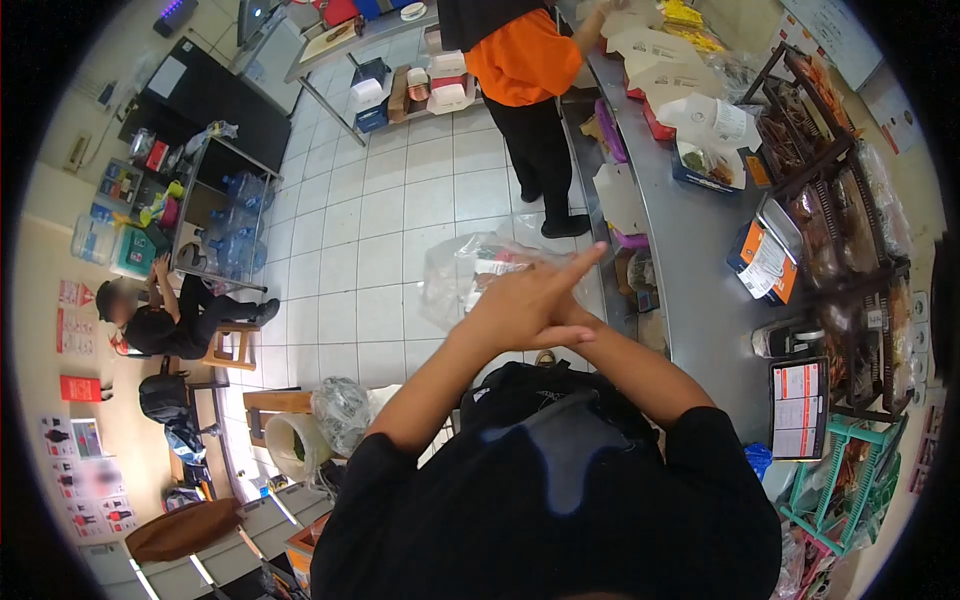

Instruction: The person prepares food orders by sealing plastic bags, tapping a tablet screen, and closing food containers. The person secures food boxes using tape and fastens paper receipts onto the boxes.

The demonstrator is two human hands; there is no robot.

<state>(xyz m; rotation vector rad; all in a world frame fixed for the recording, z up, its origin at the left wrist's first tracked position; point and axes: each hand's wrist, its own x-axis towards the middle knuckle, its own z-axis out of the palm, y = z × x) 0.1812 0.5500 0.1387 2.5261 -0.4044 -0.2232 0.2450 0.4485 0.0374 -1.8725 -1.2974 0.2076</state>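
The person's left hand (525,305) crosses over the right hand (580,318) in front of the body, above the white tiled floor (345,275). The left fingers are stretched out, the longest reaching toward the steel counter, with the thumb spread well apart; whether any of them grips something cannot be told. The right fingers are mostly covered by the left hand, so how far they are open, and what they hold, cannot be told either. A clear, crumpled plastic bag (448,278) with white and red matter showing in it appears just beyond the left hand, partly overlapped by it; whether it touches either hand is unclear. To the right runs a long grey stainless-steel counter (700,245), bearing an orange-and-blue cardboard box (765,268) with a printed paper slip and, nearer the wearer, a black-framed tablet (798,408). Farther along the counter stands a co-worker in an orange-and-black top (525,60).
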